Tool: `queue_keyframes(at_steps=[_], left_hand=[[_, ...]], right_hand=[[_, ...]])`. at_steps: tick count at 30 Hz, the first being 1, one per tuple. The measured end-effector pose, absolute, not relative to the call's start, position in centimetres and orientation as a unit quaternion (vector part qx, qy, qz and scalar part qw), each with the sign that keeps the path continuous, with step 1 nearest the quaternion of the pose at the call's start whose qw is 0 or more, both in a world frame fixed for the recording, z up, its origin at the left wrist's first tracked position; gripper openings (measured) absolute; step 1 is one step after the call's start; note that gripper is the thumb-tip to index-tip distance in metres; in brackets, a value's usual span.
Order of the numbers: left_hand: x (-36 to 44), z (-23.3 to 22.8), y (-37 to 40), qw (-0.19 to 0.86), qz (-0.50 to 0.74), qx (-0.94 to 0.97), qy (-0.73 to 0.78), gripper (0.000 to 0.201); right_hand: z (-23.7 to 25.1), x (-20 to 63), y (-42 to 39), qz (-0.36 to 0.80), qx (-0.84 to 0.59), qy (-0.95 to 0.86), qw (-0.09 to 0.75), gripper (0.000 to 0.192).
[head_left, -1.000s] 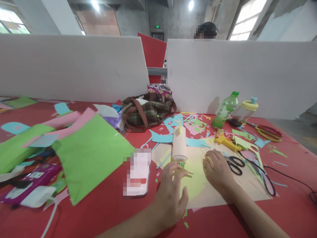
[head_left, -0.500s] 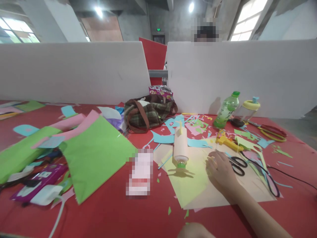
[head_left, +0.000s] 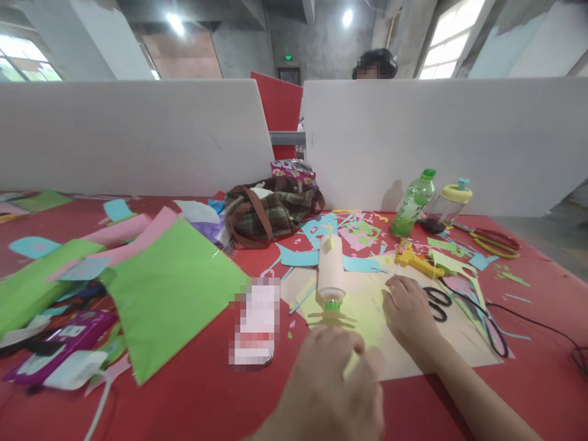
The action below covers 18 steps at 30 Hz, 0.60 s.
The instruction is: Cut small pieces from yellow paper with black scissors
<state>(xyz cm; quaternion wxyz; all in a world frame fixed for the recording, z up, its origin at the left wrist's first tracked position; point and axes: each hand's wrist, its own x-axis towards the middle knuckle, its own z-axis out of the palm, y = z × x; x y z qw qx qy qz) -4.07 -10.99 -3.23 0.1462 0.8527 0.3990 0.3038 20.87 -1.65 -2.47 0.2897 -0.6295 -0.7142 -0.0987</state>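
My left hand (head_left: pixel 328 376) hovers over the table's front, smeared by motion, its thumb apart from loosely bent fingers and nothing visible between them. Lower on the right, my right hand (head_left: pixel 408 306) rests on cream paper (head_left: pixel 452 349) with its fingers curled inward; whatever they pinch is hidden. Close behind it lie scissors with black handles (head_left: pixel 438 303), their blades mostly covered by the hand. Ahead of my left hand stands or lies a paper-wrapped bottle (head_left: pixel 331 269) with a green cap facing me, blue paper wings (head_left: pixel 301 257) at its sides and a yellow strip on top.
A yellow glue gun (head_left: pixel 420 263) with a black cord lies beyond my right hand. Farther back are a green bottle (head_left: pixel 413 205), a jar (head_left: pixel 452 205) and red-yellow scissors (head_left: pixel 496 242). A phone (head_left: pixel 257 321), green sheet (head_left: pixel 174 294) and plaid bag (head_left: pixel 275 211) are leftward. White boards (head_left: pixel 138 135) border the back.
My left hand has risen from the bottom edge and come forward toward the wrapped bottle. My right hand stays near the scissors, and the view has shifted slightly.
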Motion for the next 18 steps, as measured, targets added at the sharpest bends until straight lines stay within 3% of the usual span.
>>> queue_keyframes(at_steps=[2, 4, 9, 15, 18], left_hand=[[-2.6, 1.6, -7.0, 0.154, 0.235, 0.871, 0.403, 0.038], [-2.2, 3.6, -4.8, 0.127, 0.208, 0.868, 0.434, 0.036], [-3.0, 1.4, -3.8, 0.117, 0.167, 0.866, 0.457, 0.04], [-2.8, 0.9, -3.4, 0.129, 0.181, 0.845, 0.486, 0.026], [-3.0, 1.2, -3.3, 0.106, 0.204, 0.826, 0.514, 0.021]], right_hand=[[-2.7, 21.3, -1.5, -0.109, -0.642, -0.704, 0.284, 0.015], [-2.7, 21.6, -1.4, -0.105, -0.64, -0.709, 0.276, 0.016], [-2.0, 20.9, -1.7, -0.039, -0.572, -0.782, 0.245, 0.015], [-0.6, 18.5, -3.3, 0.03, -0.512, -0.834, 0.203, 0.046], [-0.3, 18.3, -3.5, 0.067, -0.512, -0.832, 0.201, 0.049]])
